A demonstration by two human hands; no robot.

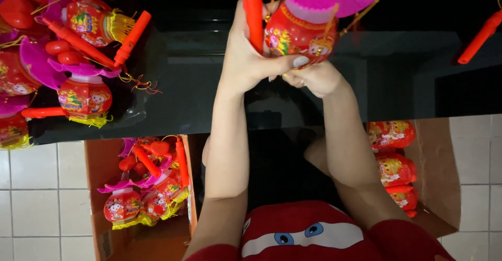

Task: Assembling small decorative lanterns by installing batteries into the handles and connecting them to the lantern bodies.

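Glossy black desk [209, 99] over white floor tiles. Left hand [246, 57] has its fingers wrapped round the orange stick [253, 10] and the red lantern [295, 33], steadying it above the desk. Right hand [314, 78] cups underneath, fingers curled. Finished lanterns [83, 96] piled left, more in cardboard boxes [141, 198] below.

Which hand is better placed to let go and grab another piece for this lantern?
Probably the right hand: it only props the red lantern from below, while the left hand grips both its body and the orange stick.
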